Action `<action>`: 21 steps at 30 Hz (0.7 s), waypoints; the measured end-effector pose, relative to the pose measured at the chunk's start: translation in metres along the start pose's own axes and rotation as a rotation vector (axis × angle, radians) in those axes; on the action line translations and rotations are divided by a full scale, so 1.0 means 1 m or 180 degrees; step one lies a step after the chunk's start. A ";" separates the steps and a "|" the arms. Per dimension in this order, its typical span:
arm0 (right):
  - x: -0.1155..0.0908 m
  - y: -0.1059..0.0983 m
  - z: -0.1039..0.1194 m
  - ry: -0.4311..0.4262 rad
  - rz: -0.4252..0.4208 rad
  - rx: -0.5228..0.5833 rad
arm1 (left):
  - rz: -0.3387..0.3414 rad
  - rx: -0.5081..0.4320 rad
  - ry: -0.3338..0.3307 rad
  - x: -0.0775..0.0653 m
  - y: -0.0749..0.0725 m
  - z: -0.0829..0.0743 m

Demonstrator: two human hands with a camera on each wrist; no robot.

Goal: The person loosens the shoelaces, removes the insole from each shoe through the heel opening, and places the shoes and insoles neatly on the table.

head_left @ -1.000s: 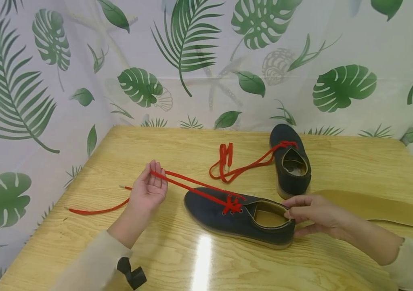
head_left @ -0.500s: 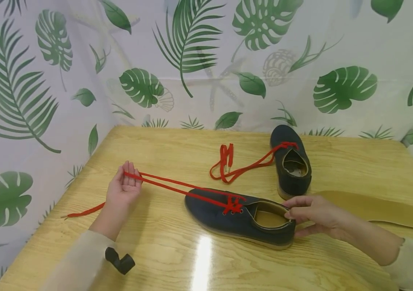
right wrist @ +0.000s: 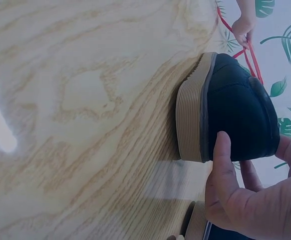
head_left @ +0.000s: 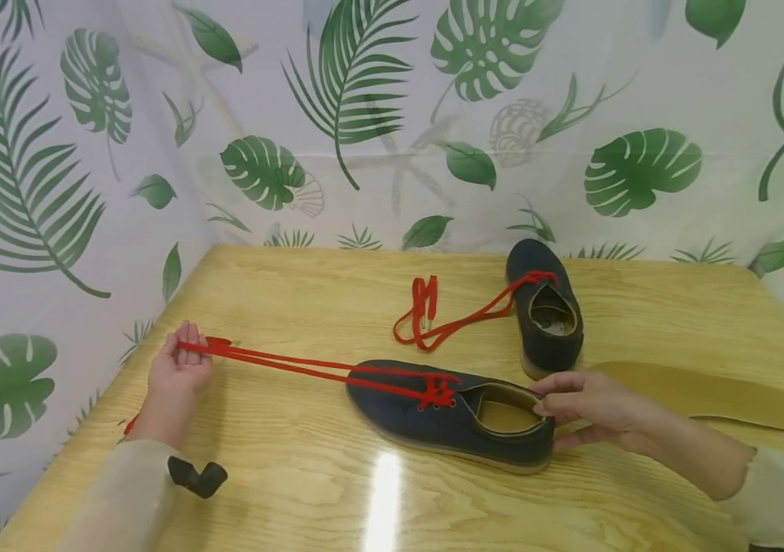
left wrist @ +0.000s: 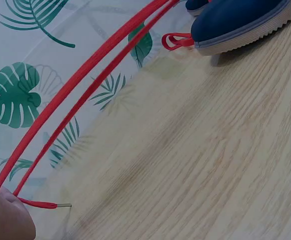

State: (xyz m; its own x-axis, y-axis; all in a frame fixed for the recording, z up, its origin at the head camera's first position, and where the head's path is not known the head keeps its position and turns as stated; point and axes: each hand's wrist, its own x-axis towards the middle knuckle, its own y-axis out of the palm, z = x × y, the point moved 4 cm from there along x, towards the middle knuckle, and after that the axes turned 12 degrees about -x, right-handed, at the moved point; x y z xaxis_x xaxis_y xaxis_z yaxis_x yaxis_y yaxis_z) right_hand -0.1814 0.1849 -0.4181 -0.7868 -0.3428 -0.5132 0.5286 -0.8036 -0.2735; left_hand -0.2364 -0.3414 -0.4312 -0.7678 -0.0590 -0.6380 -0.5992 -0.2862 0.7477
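A dark navy shoe (head_left: 398, 399) lies lengthwise on the table, toe to the left, its red shoelaces (head_left: 281, 365) threaded through the eyelets. Far to the left, my left hand (head_left: 181, 368) holds both laces palm up, pulled out in two nearly straight lines over the toe. A lace end with a metal tip (left wrist: 64, 205) sticks out beside that hand in the left wrist view. My right hand (head_left: 592, 406) grips the shoe's heel, thumb at the collar and fingers on the outside. In the right wrist view the fingers (right wrist: 223, 155) press the heel's back (right wrist: 240, 120).
A second navy shoe (head_left: 550, 353) stands behind at right, its loose red laces (head_left: 460, 322) trailing left on the wooden table (head_left: 281, 475). A tan insole (head_left: 702, 395) lies behind my right hand. A leaf-print cloth (head_left: 392, 115) hangs at the back and left.
My left hand has moved left and slightly toward me, drawing the red laces out longer. My right hand stays on the heel, and the shoe keeps its place on the table.
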 end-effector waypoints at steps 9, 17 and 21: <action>0.001 0.002 0.001 0.0025 -0.0021 0.0028 | -0.0159 0.0350 -0.0175 0.006 0.002 -0.031; 0.002 0.002 0.000 0.0043 -0.0016 0.0026 | -0.0310 0.0468 -0.0262 0.002 0.003 -0.061; 0.001 0.002 -0.001 0.0066 -0.0004 0.0024 | -0.0297 0.0163 -0.0298 -0.005 0.004 -0.074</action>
State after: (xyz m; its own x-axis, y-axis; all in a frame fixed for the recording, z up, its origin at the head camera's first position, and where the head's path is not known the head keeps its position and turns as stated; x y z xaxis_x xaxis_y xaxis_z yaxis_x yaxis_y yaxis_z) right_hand -0.1809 0.1830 -0.4201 -0.7807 -0.3317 -0.5296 0.5251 -0.8077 -0.2681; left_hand -0.2177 -0.4126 -0.4386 -0.7247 0.0558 -0.6868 -0.6779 -0.2368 0.6960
